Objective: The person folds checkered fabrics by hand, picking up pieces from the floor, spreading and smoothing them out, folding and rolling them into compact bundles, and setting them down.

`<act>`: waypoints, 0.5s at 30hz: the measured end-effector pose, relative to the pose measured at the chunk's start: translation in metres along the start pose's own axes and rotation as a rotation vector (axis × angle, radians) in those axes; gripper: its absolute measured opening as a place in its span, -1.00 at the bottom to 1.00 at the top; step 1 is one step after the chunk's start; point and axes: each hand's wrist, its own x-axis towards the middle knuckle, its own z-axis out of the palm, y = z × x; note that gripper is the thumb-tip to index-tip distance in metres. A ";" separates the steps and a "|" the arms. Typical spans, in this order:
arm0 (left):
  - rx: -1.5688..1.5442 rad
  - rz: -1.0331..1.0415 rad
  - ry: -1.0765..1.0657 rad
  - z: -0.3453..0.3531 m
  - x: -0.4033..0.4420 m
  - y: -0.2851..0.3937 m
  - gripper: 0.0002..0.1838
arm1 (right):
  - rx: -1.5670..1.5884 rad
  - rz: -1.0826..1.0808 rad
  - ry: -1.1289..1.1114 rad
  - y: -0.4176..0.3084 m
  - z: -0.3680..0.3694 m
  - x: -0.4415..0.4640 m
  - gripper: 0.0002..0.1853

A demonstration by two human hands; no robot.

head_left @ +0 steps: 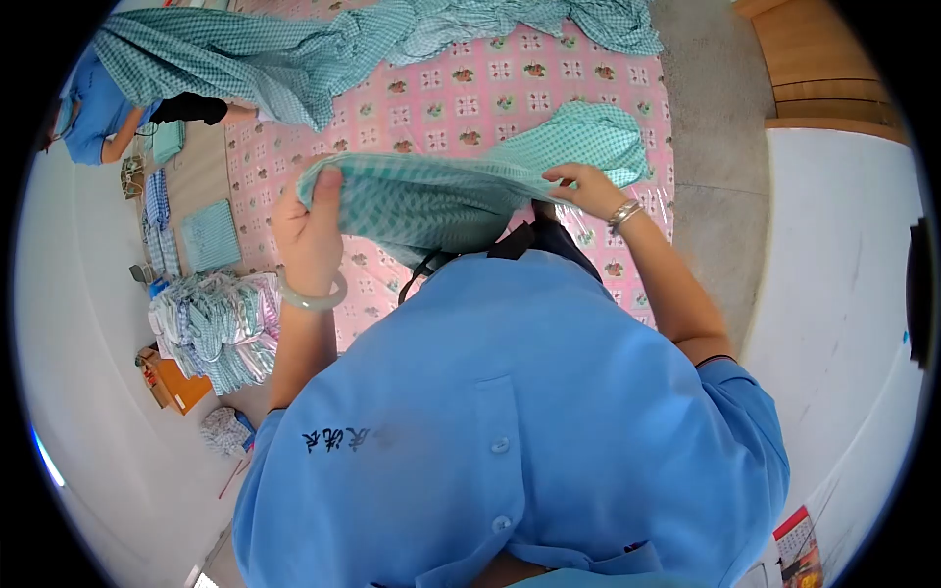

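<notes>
My left hand (312, 230), with a bangle at the wrist, is closed on the edge of a green checked cloth (431, 201), thumb on top. On the other side my right hand (585, 189), with bracelets at its wrist, pinches the far end of that cloth between thumb and fingers. The cloth is stretched between both hands in front of my blue shirt, its lower part hanging in folds. Behind it a lighter green checked cloth (578, 142) lies on the pink patterned table cover (470, 108).
A long length of green checked fabric (343, 49) is bunched across the back. At the far left is another person (93, 118) in blue. Folded cloths (211, 235), a heap of checked cloths (218, 328) and an orange-brown box (181, 380) are on my left.
</notes>
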 end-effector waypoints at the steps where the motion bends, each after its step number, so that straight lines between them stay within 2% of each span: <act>1: 0.004 -0.003 -0.003 0.007 0.001 0.006 -0.83 | -0.078 -0.023 0.023 0.009 0.006 0.000 -0.68; 2: 0.017 0.029 -0.026 0.012 0.002 0.011 -0.84 | -0.155 -0.047 0.046 0.020 0.012 0.001 -0.64; 4: 0.039 0.059 -0.053 0.023 0.004 0.024 -0.86 | -0.101 -0.036 0.017 0.047 0.021 0.008 -0.60; 6: 0.120 0.114 -0.042 0.031 0.003 0.037 -0.87 | -0.330 -0.048 0.003 0.055 0.026 0.014 -0.66; 7: 0.144 0.158 -0.059 0.031 0.004 0.040 -0.87 | -0.359 -0.029 -0.001 0.060 0.027 0.017 -0.75; 8: 0.146 0.159 -0.062 0.032 0.006 0.043 -0.87 | -0.356 -0.029 0.001 0.071 0.028 0.020 -0.75; 10: 0.145 0.330 -0.032 0.033 0.011 0.046 -0.86 | -0.410 -0.003 0.003 0.099 0.028 0.024 -0.79; 11: 0.164 0.314 0.046 0.031 0.012 0.048 -0.84 | -0.406 -0.004 -0.003 0.111 0.026 0.025 -0.79; 13: 0.176 0.332 0.032 0.026 0.015 0.054 -0.81 | -0.538 0.238 -0.111 0.133 0.022 0.025 -0.79; 15: 0.198 0.395 0.028 0.015 0.013 0.055 -0.75 | -0.564 0.259 -0.133 0.157 0.015 0.024 -0.78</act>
